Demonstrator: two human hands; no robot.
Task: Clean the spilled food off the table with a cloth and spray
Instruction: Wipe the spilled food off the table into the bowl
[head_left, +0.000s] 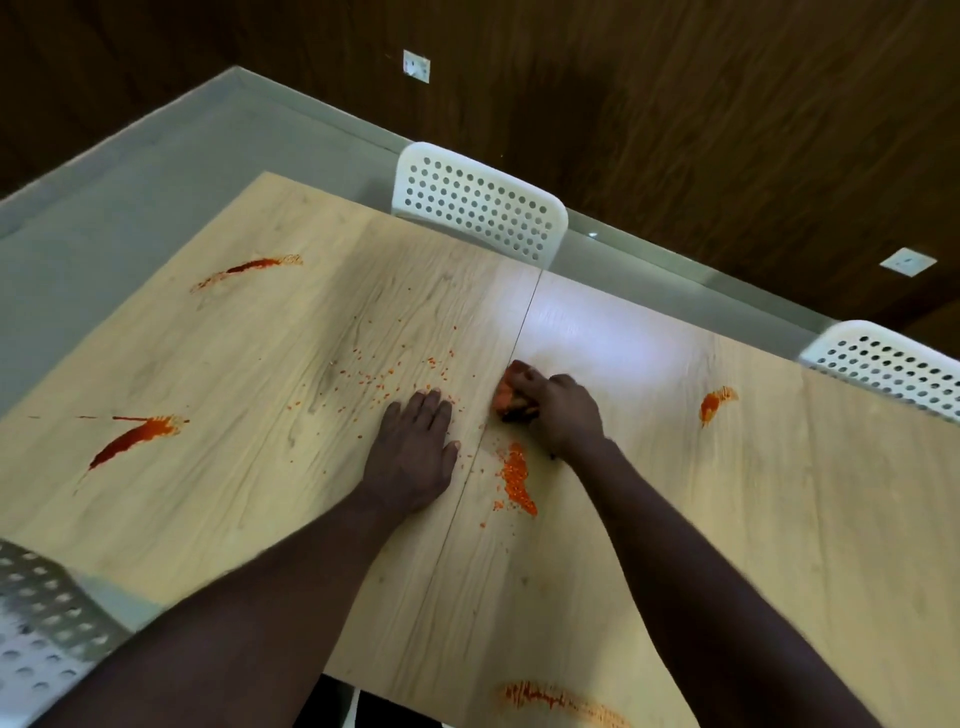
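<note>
Noted: cloth (511, 397) clenched in right hand (558, 415); left hand (415, 452) laid flat on table (727, 519). At cloth's 6 o'clock, crumb heap (517, 480) may be smeared by soiled fabric

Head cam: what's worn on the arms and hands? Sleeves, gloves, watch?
Nothing worn shows. No gloves on left hand or right hand, no watch or band at either wrist. No sleeves: left arm and right arm bare to the frame edge.
</note>
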